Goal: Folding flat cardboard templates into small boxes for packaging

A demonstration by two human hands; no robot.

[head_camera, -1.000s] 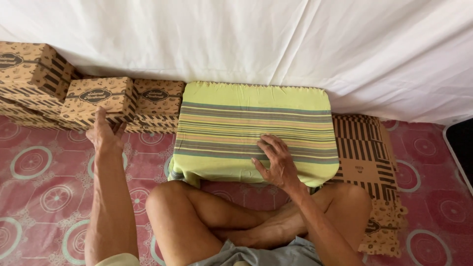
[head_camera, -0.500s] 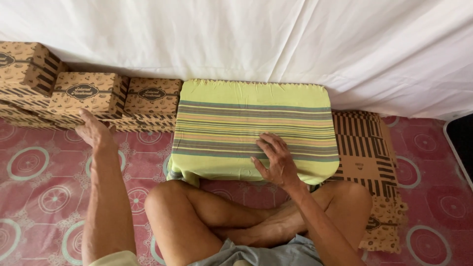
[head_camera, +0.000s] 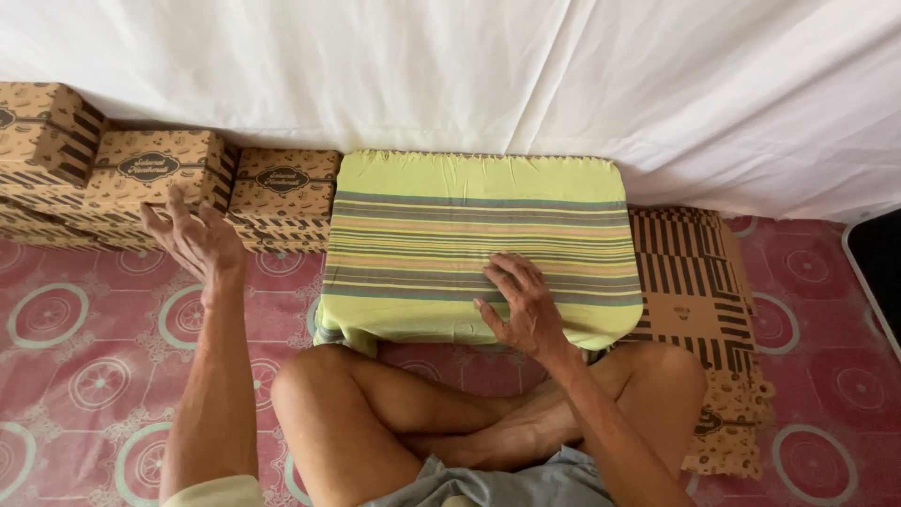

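I sit cross-legged behind a low table covered with a yellow-green striped cloth (head_camera: 469,221). My right hand (head_camera: 521,305) rests flat on the near edge of that cloth, fingers spread, holding nothing. My left hand (head_camera: 192,239) is raised above the floor with its fingers apart, just in front of a brown patterned cardboard box (head_camera: 155,174) and touching nothing that I can see. A second such box (head_camera: 282,192) stands between that one and the table.
More brown patterned boxes (head_camera: 42,141) are stacked at the far left against a white sheet (head_camera: 563,84). Flattened patterned cardboard (head_camera: 694,300) lies on the floor right of the table. The floor has a pink mat with circle motifs (head_camera: 75,329).
My left hand has moved right and nearer to the boxes, fingers still spread. My right hand has stayed on the cloth. The view has shifted slightly left.
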